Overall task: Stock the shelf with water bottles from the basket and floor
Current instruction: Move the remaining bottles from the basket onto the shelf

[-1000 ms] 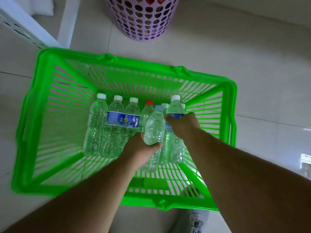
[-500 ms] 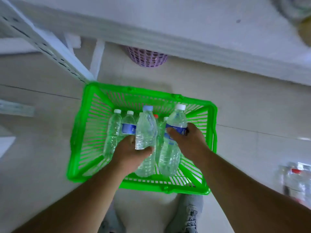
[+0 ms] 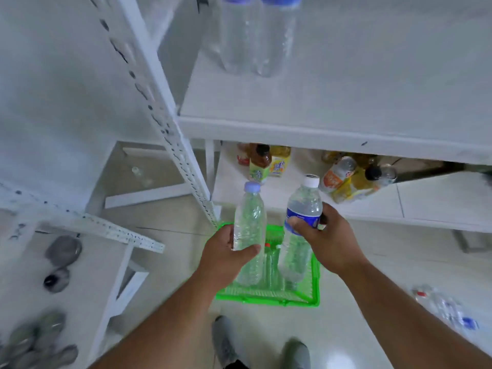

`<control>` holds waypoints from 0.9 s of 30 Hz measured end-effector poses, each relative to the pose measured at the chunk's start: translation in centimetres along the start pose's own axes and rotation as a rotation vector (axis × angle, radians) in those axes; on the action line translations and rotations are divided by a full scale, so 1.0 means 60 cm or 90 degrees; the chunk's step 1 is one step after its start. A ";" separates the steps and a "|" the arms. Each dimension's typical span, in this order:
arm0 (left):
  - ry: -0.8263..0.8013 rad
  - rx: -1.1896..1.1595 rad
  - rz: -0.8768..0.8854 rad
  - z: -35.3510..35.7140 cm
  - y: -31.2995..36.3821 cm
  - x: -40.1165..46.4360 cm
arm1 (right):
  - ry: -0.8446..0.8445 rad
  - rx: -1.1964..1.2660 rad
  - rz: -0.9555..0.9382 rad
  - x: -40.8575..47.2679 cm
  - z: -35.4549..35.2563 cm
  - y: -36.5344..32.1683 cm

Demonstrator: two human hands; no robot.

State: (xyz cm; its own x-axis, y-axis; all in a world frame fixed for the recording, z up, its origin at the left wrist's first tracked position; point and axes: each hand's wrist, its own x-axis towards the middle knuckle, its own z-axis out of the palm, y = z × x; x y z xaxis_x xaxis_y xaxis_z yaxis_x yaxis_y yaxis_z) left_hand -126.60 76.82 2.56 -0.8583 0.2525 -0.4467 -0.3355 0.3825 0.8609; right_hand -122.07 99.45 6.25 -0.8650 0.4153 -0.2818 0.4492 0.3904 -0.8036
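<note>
While my left hand (image 3: 226,253) grips a clear purple-capped plastic bottle (image 3: 249,222), my right hand (image 3: 328,242) grips a white-capped, blue-labelled one (image 3: 302,209). Above the green plastic basket (image 3: 306,294), either thin bottle could buckle and slip.

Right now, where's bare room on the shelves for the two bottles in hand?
Upper shelf: bare board from the two standing bottles rightward and forward to its front edge. Lower shelf: crowded with drink bottles at back left and middle; bare at right and along the front edge. Left hand and right hand each hold a bottle.
</note>
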 end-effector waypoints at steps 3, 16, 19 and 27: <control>-0.002 -0.004 0.050 -0.035 0.099 -0.080 | 0.047 0.015 -0.085 -0.067 -0.075 -0.111; 0.115 -0.006 0.207 -0.056 0.356 -0.317 | 0.049 0.042 -0.274 -0.247 -0.288 -0.346; 0.144 -0.007 0.230 -0.056 0.380 -0.332 | 0.030 0.046 -0.293 -0.263 -0.307 -0.371; 0.148 -0.014 0.218 -0.075 0.420 -0.305 | 0.035 0.055 -0.300 -0.239 -0.304 -0.424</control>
State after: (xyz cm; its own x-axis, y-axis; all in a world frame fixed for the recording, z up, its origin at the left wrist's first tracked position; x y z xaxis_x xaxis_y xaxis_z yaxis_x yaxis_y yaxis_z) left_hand -121.08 77.85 33.53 -0.9858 0.1535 -0.0682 -0.0209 0.2910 0.9565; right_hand -117.02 98.56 40.28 -0.9556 0.2533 0.1504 -0.0114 0.4783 -0.8781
